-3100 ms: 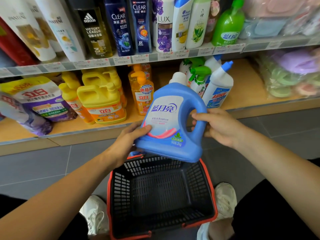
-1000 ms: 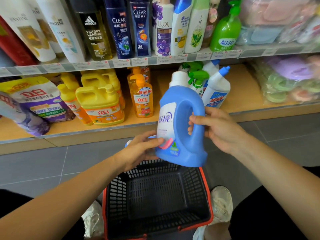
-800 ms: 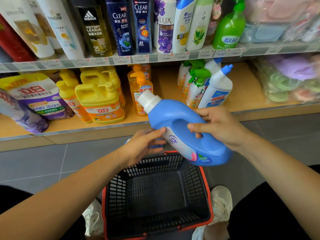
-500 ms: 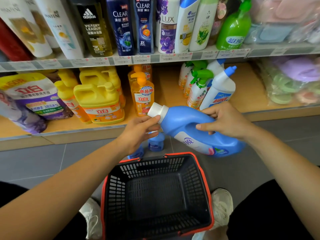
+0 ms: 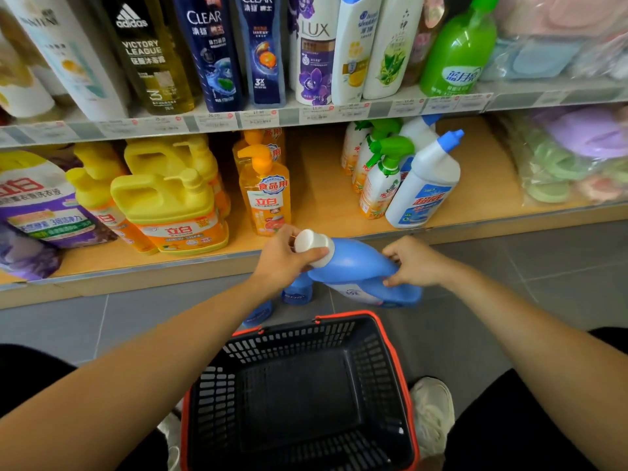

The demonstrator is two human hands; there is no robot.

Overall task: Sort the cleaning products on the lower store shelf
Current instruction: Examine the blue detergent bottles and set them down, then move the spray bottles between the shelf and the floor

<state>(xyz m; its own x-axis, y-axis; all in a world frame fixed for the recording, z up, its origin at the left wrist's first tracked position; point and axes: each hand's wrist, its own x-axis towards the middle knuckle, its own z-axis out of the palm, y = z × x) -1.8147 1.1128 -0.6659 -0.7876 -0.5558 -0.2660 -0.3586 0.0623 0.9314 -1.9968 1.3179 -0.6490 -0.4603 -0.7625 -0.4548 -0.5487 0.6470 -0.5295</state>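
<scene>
A big blue detergent jug (image 5: pixel 360 266) with a white cap lies tipped on its side in the air, just in front of the lower shelf's (image 5: pixel 323 205) front edge, cap pointing left. My left hand (image 5: pixel 283 258) grips its white cap and neck. My right hand (image 5: pixel 416 261) holds its handle. On the lower shelf stand yellow dish-soap jugs (image 5: pixel 170 205), an orange pump bottle (image 5: pixel 266 195), green-trigger spray bottles (image 5: pixel 380 175) and a white toilet cleaner with a blue cap (image 5: pixel 424 188). A bare gap of shelf lies between the pump bottle and the sprays.
A black basket with a red rim (image 5: pixel 299 392) sits on the grey floor below my hands. Small blue bottles (image 5: pixel 299 288) stand on the floor under the jug. Purple refill bags (image 5: pixel 37 205) fill the shelf's left end, bagged sponges (image 5: pixel 571 158) its right. Shampoo bottles line the upper shelf.
The jug went from upright to lying on its side and moved forward toward the shelf. My left hand shifted from its label to its cap.
</scene>
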